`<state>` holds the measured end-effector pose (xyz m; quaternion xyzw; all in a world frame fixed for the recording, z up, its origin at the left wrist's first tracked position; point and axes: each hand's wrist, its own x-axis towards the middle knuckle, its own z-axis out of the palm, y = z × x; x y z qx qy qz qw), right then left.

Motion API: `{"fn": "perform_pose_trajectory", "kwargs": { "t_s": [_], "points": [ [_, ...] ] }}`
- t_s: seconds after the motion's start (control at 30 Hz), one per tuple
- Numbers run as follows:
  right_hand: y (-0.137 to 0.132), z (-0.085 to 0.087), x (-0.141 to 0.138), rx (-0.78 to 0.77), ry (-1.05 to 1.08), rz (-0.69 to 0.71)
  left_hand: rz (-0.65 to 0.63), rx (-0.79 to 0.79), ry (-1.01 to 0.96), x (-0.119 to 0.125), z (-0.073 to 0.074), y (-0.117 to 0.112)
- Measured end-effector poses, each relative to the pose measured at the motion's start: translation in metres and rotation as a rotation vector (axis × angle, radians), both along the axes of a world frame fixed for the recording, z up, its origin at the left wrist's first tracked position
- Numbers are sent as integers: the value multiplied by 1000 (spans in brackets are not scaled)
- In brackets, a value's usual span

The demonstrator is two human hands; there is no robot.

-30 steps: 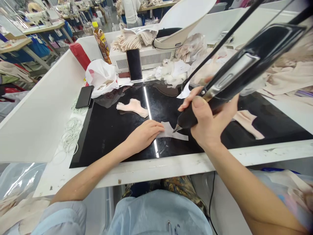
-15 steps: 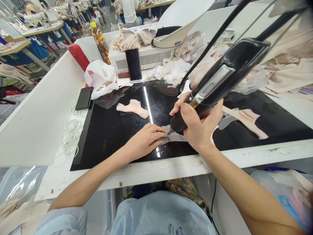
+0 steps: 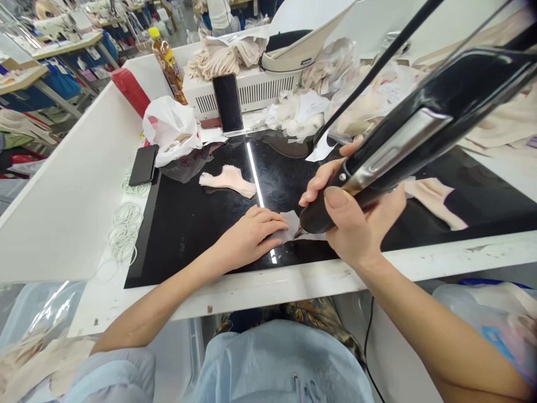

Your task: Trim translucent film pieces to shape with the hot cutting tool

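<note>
My right hand (image 3: pixel 356 218) is wrapped round the grip of a long black corded tool (image 3: pixel 415 134), whose pointed tip touches a small pale fabric piece (image 3: pixel 292 221) on the glossy black work surface (image 3: pixel 188 224). My left hand (image 3: pixel 249 235) lies flat, fingers stretched out, pressing the left edge of that piece. A pink fabric piece (image 3: pixel 229 180) lies farther back, left of a bright light strip. Another pink piece (image 3: pixel 436 196) lies to the right, partly hidden behind the tool.
A white plastic bag (image 3: pixel 170 134), a dark phone lying flat (image 3: pixel 143 165), a standing phone (image 3: pixel 227 103) against a white vented box, an orange bottle (image 3: pixel 168 64), rubber bands (image 3: pixel 123 229), fabric heaps at the back. White wall on the left.
My right hand and the tool shifted along the small fabric piece, left then slightly right again. The left hand stayed pressing the piece; the view tilted a little.
</note>
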<state>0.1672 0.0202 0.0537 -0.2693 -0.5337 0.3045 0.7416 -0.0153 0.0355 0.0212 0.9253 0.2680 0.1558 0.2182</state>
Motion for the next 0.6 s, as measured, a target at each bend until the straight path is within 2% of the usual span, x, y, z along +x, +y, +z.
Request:
{"fn": "perform_pose_trajectory", "kwargs": {
  "t_s": [0.2,0.33,0.6],
  "points": [
    [3,-5,2,33,-29,-25,-85,42,-29,-1,2,12],
    [5,-6,4,49,-46,-24,-150,-7,19,-3,0,18],
    [4,-2,4,4,-47,-57,-169,-34,63,-8,0,17]
  ]
}}
